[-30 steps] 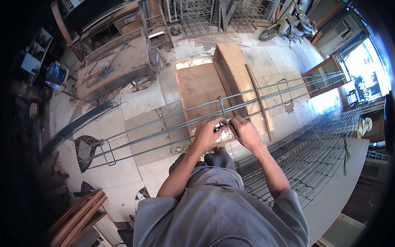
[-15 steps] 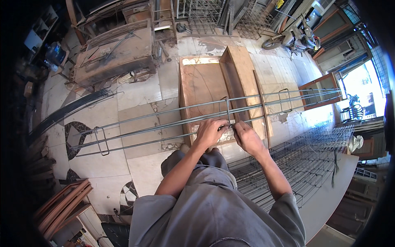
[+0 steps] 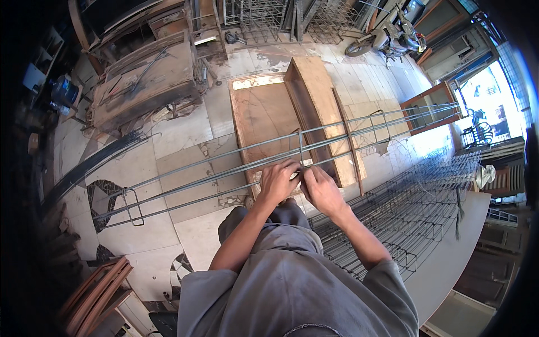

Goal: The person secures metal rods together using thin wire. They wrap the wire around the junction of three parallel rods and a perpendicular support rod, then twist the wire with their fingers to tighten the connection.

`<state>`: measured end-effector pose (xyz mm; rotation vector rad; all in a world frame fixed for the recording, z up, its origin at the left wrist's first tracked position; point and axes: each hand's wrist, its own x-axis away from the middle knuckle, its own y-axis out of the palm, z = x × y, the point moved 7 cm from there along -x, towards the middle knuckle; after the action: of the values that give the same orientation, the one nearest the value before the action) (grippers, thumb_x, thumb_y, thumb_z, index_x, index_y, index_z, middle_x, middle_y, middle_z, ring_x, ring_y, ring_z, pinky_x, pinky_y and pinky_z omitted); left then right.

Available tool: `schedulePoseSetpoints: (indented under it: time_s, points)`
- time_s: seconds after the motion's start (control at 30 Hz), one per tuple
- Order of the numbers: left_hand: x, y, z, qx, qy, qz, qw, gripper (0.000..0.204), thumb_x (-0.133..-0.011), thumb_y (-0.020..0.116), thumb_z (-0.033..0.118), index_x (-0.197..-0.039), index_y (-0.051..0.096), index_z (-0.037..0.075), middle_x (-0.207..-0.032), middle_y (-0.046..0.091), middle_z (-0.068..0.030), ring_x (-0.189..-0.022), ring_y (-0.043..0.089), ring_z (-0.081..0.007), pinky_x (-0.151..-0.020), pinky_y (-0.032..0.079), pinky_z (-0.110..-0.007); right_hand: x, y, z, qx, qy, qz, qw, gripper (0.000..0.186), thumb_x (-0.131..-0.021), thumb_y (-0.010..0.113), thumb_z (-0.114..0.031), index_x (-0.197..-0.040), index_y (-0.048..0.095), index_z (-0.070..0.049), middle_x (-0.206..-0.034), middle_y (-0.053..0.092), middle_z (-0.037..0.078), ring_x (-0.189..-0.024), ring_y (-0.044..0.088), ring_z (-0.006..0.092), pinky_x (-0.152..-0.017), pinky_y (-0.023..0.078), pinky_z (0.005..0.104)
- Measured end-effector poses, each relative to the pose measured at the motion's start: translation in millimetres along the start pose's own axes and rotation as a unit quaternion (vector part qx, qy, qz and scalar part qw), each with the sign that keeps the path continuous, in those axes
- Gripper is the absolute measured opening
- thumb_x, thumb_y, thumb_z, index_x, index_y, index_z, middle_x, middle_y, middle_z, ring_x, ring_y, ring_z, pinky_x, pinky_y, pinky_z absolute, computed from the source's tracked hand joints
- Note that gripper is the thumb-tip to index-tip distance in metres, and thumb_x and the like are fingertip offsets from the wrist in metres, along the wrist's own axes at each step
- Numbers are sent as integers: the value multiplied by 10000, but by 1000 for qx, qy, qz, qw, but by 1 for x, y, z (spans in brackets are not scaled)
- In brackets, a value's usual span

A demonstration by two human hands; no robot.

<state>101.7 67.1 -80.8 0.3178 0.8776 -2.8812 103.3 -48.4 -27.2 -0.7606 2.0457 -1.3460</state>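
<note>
Long steel rods (image 3: 247,168) run across in front of me, with square wire stirrups (image 3: 300,146) around them. Both hands meet at the near lower corner of the middle stirrup. My left hand (image 3: 278,182) is closed there, its fingertips pinched against the near rod. Beside it, my right hand (image 3: 324,192) is closed too, thumb and fingers pressed together at the same joint. Whatever small thing lies between the fingertips is hidden. Another stirrup (image 3: 129,209) hangs tilted near the rods' left end, and one more (image 3: 386,124) sits farther right.
Under the rods lies a wooden cabinet-like box (image 3: 261,106), with a thin wooden strip (image 3: 349,143) across its right side. Finished wire cages (image 3: 387,224) are stacked at my right. A workbench (image 3: 140,87) and dark rods (image 3: 84,177) lie left; a motorcycle (image 3: 390,42) stands far right.
The whole view has shifted and tilted a little, so box and rods appear farther left. Both hands stay at the same stirrup corner, with the fingers slightly repositioned.
</note>
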Motion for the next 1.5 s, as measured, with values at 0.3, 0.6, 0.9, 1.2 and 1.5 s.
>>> schedulePoseSetpoints:
  time_s: [0.3,0.6,0.9,1.2,1.5]
  points:
    - [1,1,3,21,-10,0,1000,139,-843,732,187,-921,761,76,-1047,759,-25,-876,730,-278,-733,561,-385,27,-3,36,-49,20,128,990,191,-882,724,-83,-827,562,3,-757,548,160,-771,574,397,-947,512,503]
    - [-3,2,-4,40,-22,16,999,138,-859,727,225,-911,756,100,-968,753,-26,-839,714,-294,-689,540,-407,31,12,0,-183,208,176,945,145,-895,694,-69,-841,592,21,-747,588,200,-728,579,414,-682,456,479]
    - [-4,-3,4,33,-26,19,999,127,-848,743,215,-890,756,96,-948,754,-28,-838,712,-289,-688,528,-398,58,18,27,-33,10,130,991,151,-834,727,-122,-821,618,-19,-793,592,125,-829,605,342,-1054,451,540]
    - [-5,-2,3,50,-40,4,998,123,-848,745,210,-893,768,98,-968,759,-32,-856,716,-275,-707,533,-377,63,26,-36,-200,160,155,954,219,-923,632,-73,-770,496,7,-704,513,195,-685,536,418,-665,428,507]
    - [-1,0,3,54,-59,3,997,121,-854,745,210,-906,767,103,-967,751,-39,-868,713,-282,-713,532,-383,66,-30,-69,-263,257,3,930,252,-963,629,-134,-1114,570,59,-734,619,217,-632,646,381,-565,490,472]
